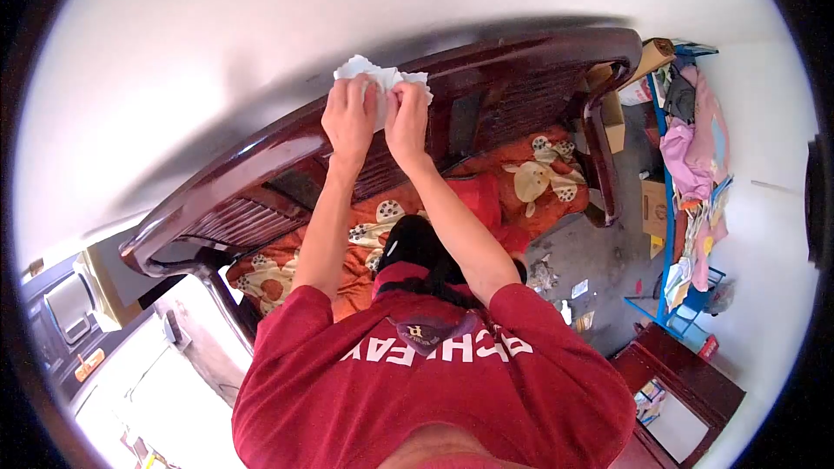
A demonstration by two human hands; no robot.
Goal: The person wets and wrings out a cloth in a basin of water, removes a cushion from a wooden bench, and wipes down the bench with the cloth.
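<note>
A crumpled white tissue (382,78) is bunched at the top rail of a dark wooden bench (512,52). My left hand (350,117) grips its left part with bent fingers. Beside it, my right hand (407,122) pinches the tissue's right side. The two hands are close together, and tissue shows between and above them. Whether it is pressed on the rail or held just over it, I cannot tell. Below my arms, an orange patterned cover (539,175) lies along the bench seat.
A white wall rises behind the bench. To the right stands a blue rack (667,208) with clothes and papers, near cardboard boxes (653,206). Small litter (545,274) lies on the grey floor. A dark red wooden cabinet (634,360) is at lower right.
</note>
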